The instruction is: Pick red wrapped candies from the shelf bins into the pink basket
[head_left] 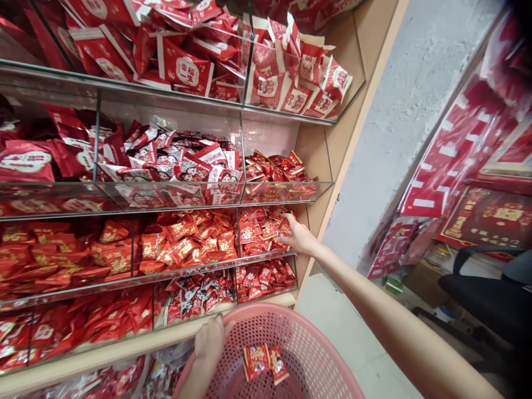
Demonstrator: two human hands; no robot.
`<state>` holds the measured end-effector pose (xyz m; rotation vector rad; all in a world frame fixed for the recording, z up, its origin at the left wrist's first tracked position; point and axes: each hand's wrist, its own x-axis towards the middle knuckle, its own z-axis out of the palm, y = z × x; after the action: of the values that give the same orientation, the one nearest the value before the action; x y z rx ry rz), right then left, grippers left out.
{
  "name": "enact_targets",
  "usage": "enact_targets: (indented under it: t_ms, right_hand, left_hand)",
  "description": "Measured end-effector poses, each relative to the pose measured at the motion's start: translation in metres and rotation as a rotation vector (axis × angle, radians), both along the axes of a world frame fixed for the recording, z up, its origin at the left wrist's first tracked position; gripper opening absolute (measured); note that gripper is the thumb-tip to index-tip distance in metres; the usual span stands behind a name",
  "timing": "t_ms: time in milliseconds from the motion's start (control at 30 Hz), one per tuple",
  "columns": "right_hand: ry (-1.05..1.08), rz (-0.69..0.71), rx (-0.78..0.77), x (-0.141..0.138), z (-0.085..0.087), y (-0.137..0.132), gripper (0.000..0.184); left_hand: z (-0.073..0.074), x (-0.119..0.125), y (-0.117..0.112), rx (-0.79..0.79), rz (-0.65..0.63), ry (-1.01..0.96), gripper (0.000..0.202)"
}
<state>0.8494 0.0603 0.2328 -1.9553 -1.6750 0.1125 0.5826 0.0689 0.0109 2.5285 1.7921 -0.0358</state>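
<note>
A pink perforated basket (324,343) is below the shelf front, and my left hand (210,338) is closed over its rim on the left side. Two small red candy packets (256,361) with gold print lie on the basket's bottom. My right hand (300,235) reaches into the rightmost compartment of a lower shelf, at a pile of similar red packets (260,227). Its thumb and a finger are apart, with packets right at the fingertips. Whether they touch one is hard to make out.
Glass-fronted shelves hold red packets in several divided compartments, with larger red-and-white bags (185,66) on top. A wooden side panel (353,144) bounds the shelves at right. Beyond the grey wall (399,94) are red hanging goods (449,149) and a black chair (486,293).
</note>
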Motion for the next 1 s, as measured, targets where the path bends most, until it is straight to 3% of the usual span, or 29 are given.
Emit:
enact_targets:
  t_ms: [333,500,600,667,767,900,1000]
  right_hand:
    - [0.124,-0.087,0.119,0.013,0.001,-0.008,0.057]
    - [0.192,-0.010,0.305,0.003,0.008,-0.048,0.054]
    - [0.434,0.089,0.352,-0.016,-0.006,-0.084,0.051]
    - [0.681,0.146,0.288,-0.033,-0.033,-0.104,0.049]
    - [1.060,0.134,0.030,-0.058,-0.101,-0.123,0.044]
    - [1.451,-0.099,-0.267,-0.075,-0.206,-0.125,0.049]
    - [1.518,-0.305,-0.305,-0.078,-0.260,-0.120,0.047]
  left_hand:
    - [0.003,0.001,0.000,-0.023,0.004,0.000,0.047]
    - [0.007,0.002,-0.001,-0.022,0.003,0.003,0.048]
    - [0.010,0.002,-0.003,-0.044,0.015,-0.003,0.047]
    - [0.011,0.003,-0.003,-0.050,0.021,0.001,0.047]
    - [0.012,0.004,-0.004,-0.054,0.016,0.011,0.047]
    - [0.012,0.004,-0.004,-0.049,0.012,0.021,0.049]
    - [0.012,0.004,-0.004,-0.049,0.015,0.026,0.049]
